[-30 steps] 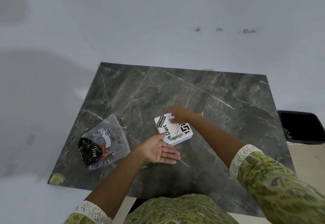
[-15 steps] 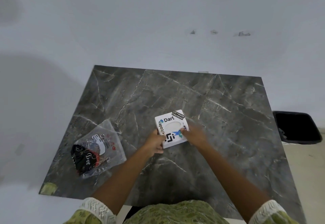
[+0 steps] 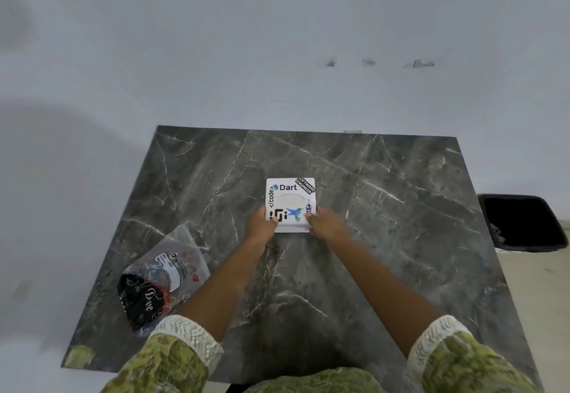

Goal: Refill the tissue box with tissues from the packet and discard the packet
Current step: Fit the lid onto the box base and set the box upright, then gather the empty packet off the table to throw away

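A small white square tissue box [image 3: 290, 198] covered in stickers sits near the middle of the dark marble table [image 3: 385, 207], its oval top slot facing up. My left hand [image 3: 262, 226] grips the box's near left corner and my right hand [image 3: 324, 224] grips its near right corner, thumbs on the lid. The clear plastic tissue packet [image 3: 160, 278], with a white label and black-and-red contents, lies flat at the table's front left, apart from both hands.
A black bin [image 3: 524, 223] stands on the floor just off the table's right edge. A white wall rises directly behind the table. A small yellowish patch [image 3: 78, 357] marks the table's front left corner.
The box has been turned so it sits square to me. My right hand came back from its far side to the near right corner, and my left hand closed on the near left corner.
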